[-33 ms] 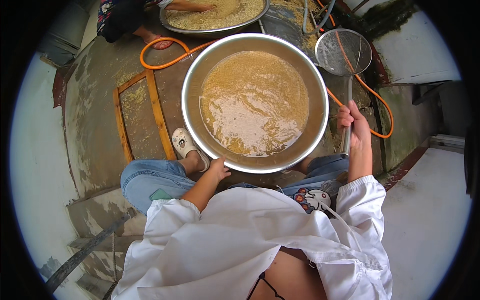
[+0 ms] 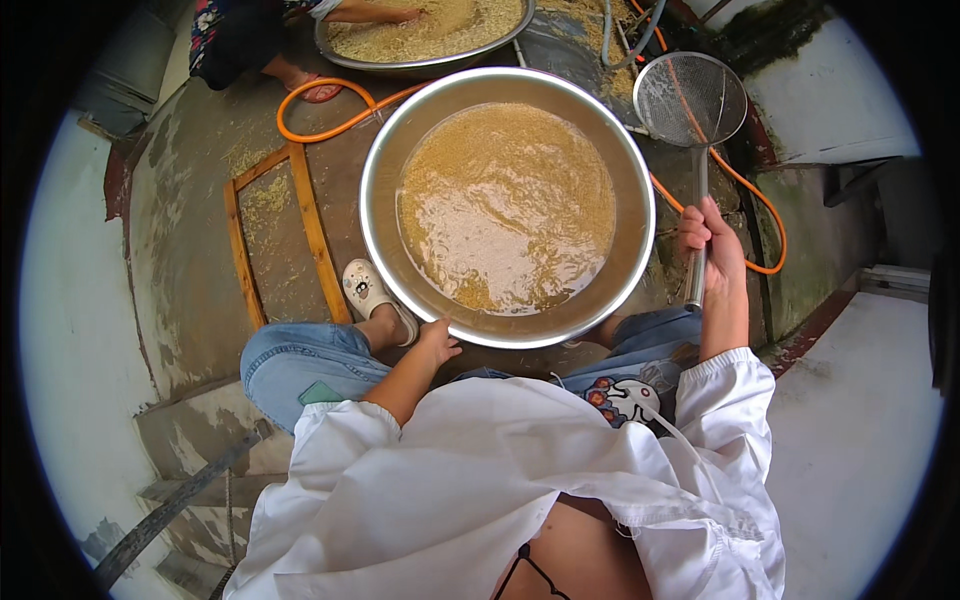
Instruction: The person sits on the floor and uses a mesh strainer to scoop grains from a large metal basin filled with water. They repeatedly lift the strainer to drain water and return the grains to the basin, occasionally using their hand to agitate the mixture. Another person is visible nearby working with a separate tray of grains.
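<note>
A wide metal basin (image 2: 375, 165) stands before me, holding cloudy water with yellowish grain (image 2: 500, 150) in it. At its near-left rim my left hand (image 2: 438, 342) is closed on the edge, its fingertips partly hidden under the rim. My right hand (image 2: 712, 245) is wrapped round the handle of a long-handled mesh strainer (image 2: 690, 98). The strainer's round mesh head is held beyond the basin's right side, apart from the water, and nothing shows in the mesh.
At the far left a co-worker's hand (image 2: 400, 15) is in a second basin (image 2: 440, 66) of grain. An orange hose (image 2: 320, 137) loops on the floor. Left of the basin lies a wooden frame (image 2: 318, 235); steps (image 2: 195, 470) are at lower left, a white wall (image 2: 850, 420) at right.
The strainer and my right hand have shifted very slightly to the right. My left hand stays at the basin's rim.
</note>
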{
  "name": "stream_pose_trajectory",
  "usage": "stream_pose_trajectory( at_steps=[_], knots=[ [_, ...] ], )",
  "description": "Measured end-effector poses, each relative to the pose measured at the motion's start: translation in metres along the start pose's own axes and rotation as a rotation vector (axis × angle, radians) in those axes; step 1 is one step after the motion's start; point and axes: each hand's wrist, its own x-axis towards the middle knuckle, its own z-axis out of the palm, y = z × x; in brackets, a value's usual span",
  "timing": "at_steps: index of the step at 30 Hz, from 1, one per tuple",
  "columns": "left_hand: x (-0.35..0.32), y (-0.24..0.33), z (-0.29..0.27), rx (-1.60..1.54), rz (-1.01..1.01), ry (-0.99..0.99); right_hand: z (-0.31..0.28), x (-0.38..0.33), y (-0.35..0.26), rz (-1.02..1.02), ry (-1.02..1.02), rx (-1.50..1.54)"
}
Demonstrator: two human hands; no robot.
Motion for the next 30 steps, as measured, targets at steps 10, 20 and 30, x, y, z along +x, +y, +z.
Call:
stream_pose_trajectory(
  at_steps=[10, 20, 30],
  knots=[
    [-0.009, 0.005, -0.001, 0.204, 0.243, 0.161, -0.033, 0.065, -0.036, 0.049, 0.072, 0.150],
    [0.001, 0.046, -0.038, 0.311, 0.312, 0.387, -0.005, 0.065, -0.016, 0.034, -0.020, 0.115],
    [-0.004, 0.101, -0.049, 0.448, 1.021, 0.739, 0.007, 0.057, 0.004, 0.019, -0.004, 0.000]
  ],
)
